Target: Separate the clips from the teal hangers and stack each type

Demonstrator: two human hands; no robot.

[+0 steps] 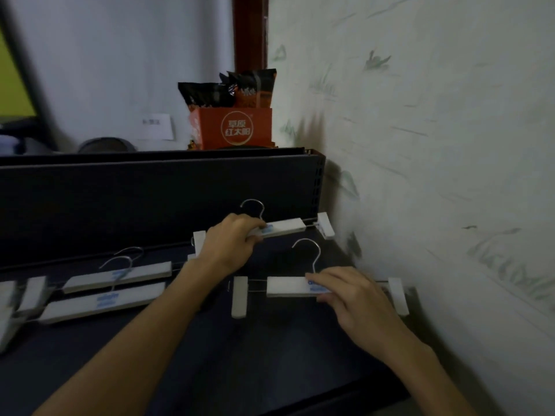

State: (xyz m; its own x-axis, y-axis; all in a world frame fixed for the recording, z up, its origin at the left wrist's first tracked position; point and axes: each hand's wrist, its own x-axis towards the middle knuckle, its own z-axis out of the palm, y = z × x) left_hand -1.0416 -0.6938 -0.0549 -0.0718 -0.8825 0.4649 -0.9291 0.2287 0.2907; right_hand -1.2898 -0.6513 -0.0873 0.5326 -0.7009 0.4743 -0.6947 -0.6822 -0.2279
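Note:
Several pale clip hangers with metal hooks lie on a dark table (240,355). My left hand (231,244) grips the bar of the far hanger (285,226), fingers curled round its middle; a clip (326,225) shows at its right end and another clip (198,241) at its left. My right hand (351,298) holds the bar of the near hanger (285,286) between fingers and thumb; a clip (239,297) hangs on its left wire and another clip (398,295) on its right. Two more hangers, the upper hanger (120,276) and the lower hanger (102,304), lie at the left.
A dark upright panel (150,199) borders the table's far side. An orange box (234,127) with snack packets stands on top of it. A patterned wall (435,175) closes the right side. More clips (18,301) lie at the far left.

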